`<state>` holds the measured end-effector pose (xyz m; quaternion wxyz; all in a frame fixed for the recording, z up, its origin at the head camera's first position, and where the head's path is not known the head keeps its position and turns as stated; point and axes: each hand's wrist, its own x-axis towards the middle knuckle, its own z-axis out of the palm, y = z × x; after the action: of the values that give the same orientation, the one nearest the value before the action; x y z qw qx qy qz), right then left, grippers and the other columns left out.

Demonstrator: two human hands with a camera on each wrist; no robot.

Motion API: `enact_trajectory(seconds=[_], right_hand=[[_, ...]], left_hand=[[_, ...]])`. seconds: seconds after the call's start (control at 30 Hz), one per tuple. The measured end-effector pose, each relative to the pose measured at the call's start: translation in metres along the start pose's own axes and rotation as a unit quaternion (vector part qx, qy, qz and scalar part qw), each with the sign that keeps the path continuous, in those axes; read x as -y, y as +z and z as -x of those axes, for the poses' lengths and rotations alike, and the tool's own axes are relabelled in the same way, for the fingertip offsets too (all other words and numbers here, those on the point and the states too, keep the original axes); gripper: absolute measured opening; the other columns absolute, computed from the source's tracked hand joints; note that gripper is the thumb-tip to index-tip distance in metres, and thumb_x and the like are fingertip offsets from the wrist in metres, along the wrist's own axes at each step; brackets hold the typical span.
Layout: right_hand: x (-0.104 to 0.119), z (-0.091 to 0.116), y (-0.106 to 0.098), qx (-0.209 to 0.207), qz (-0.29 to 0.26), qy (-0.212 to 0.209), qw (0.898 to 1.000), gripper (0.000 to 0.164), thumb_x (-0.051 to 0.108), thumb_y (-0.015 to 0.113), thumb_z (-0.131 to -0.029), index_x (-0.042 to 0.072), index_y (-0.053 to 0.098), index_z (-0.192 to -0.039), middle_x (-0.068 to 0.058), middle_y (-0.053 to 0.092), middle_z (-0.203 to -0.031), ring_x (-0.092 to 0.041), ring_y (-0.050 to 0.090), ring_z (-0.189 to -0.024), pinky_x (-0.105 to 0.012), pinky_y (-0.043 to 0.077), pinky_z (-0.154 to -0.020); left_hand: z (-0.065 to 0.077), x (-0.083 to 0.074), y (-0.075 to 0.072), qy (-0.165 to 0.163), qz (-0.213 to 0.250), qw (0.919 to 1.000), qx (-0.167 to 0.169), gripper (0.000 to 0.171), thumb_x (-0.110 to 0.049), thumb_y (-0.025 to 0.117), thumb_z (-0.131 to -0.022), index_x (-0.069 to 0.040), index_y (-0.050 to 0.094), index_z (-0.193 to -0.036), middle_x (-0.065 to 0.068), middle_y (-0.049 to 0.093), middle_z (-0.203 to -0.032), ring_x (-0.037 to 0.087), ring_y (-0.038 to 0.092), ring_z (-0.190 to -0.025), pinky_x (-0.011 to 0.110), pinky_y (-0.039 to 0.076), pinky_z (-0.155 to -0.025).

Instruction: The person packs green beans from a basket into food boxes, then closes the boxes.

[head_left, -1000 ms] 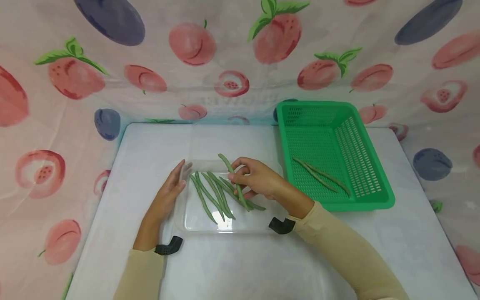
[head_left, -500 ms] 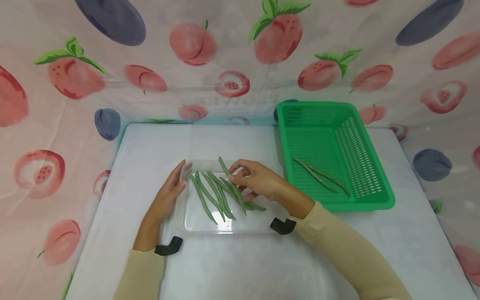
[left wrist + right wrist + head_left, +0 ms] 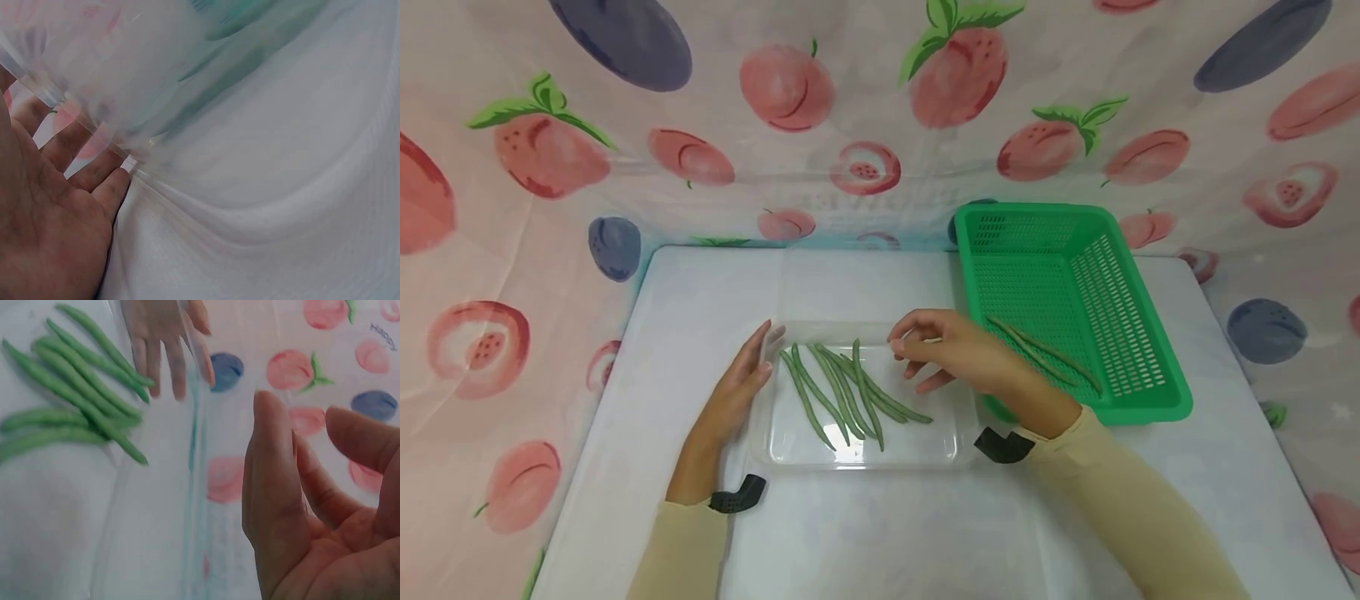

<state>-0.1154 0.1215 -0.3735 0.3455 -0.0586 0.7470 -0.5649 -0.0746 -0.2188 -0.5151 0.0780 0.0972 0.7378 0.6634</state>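
A clear plastic tray (image 3: 917, 442) on the table holds several green beans (image 3: 836, 387), most of them side by side. One green bean (image 3: 868, 401) lies across the others. At the tray's left wall, my left hand (image 3: 730, 393) touches it with fingers extended; in the left wrist view the fingers (image 3: 100, 169) rest along the outside of the clear wall. My right hand (image 3: 958, 350) hovers above the tray's right part, holding nothing. In the right wrist view a gap shows between the thumb (image 3: 362, 437) and fingers.
A green perforated basket (image 3: 1018, 279) stands right of the tray, with two thin green beans (image 3: 1060, 358) inside. Part of the right forearm crosses its front left corner. Fruit-printed cloth (image 3: 865, 100) rises behind and beside the white table.
My right hand has lowered a green bean onto the others, let it go and drawn away to the right. The left hand stays at the tray wall.
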Motion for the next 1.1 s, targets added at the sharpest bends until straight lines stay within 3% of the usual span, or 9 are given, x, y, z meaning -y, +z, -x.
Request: enact_trajectory(seconds=[0.17,0.33,0.43,0.67,0.93,1.1], right_hand=[[0.005,0.013,-0.035,0.011,0.01,-0.005,1.0,0.032,0.021,0.071,-0.097,0.006,0.061,-0.124,-0.008,0.066,-0.101,-0.026,0.069,-0.093,-0.046,0.063,-0.079],[0.002,0.023,-0.073,0.026,0.029,-0.01,0.999,0.036,0.017,0.07,-0.098,0.003,0.059,-0.129,-0.008,0.068,-0.107,-0.023,0.069,-0.097,-0.045,0.062,-0.086],[-0.003,0.029,-0.096,0.023,0.049,-0.01,0.998,0.04,0.015,0.069,-0.098,-0.001,0.057,-0.132,-0.011,0.068,-0.112,-0.023,0.069,-0.1,-0.047,0.06,-0.092],[-0.015,0.041,-0.145,0.008,0.097,0.011,0.995,0.042,0.016,0.067,-0.099,-0.002,0.055,-0.135,-0.002,0.069,-0.116,-0.024,0.068,-0.109,-0.047,0.057,-0.098],[-0.038,0.033,-0.19,0.029,0.135,0.076,0.987,0.057,0.023,0.065,-0.101,-0.006,0.045,-0.146,-0.021,0.051,-0.147,-0.032,0.062,-0.128,-0.053,0.05,-0.107],[-0.057,0.019,-0.205,0.043,0.161,0.104,0.98,0.063,0.027,0.07,-0.098,-0.005,0.046,-0.146,-0.026,0.049,-0.15,-0.036,0.057,-0.132,-0.052,0.05,-0.107]], left_hand=[[0.001,0.001,-0.002,0.002,0.006,1.0,0.002,0.063,-0.01,0.043,-0.107,-0.013,0.017,-0.164,0.01,0.026,-0.169,0.035,0.011,-0.159,0.068,0.011,-0.122],[0.002,0.003,-0.002,0.004,0.006,1.0,0.003,0.062,-0.012,0.042,-0.108,-0.013,0.017,-0.164,0.01,0.026,-0.169,0.034,0.011,-0.159,0.067,0.011,-0.123],[0.003,0.005,0.0,0.007,0.007,0.9999,0.005,0.062,-0.01,0.042,-0.108,-0.015,0.017,-0.165,0.011,0.027,-0.169,0.034,0.012,-0.159,0.066,0.01,-0.123],[0.002,0.004,0.002,0.008,0.007,0.9999,0.004,0.062,-0.014,0.044,-0.108,-0.013,0.017,-0.164,0.01,0.027,-0.169,0.033,0.009,-0.159,0.068,0.01,-0.123],[0.003,0.005,-0.001,0.001,0.006,1.0,0.003,0.062,-0.014,0.044,-0.108,-0.016,0.018,-0.165,0.008,0.025,-0.17,0.034,0.009,-0.159,0.069,0.013,-0.121],[0.002,0.004,-0.001,0.007,0.001,1.0,0.0,0.063,-0.014,0.044,-0.108,-0.016,0.018,-0.165,0.008,0.026,-0.17,0.034,0.01,-0.159,0.07,0.014,-0.121]])
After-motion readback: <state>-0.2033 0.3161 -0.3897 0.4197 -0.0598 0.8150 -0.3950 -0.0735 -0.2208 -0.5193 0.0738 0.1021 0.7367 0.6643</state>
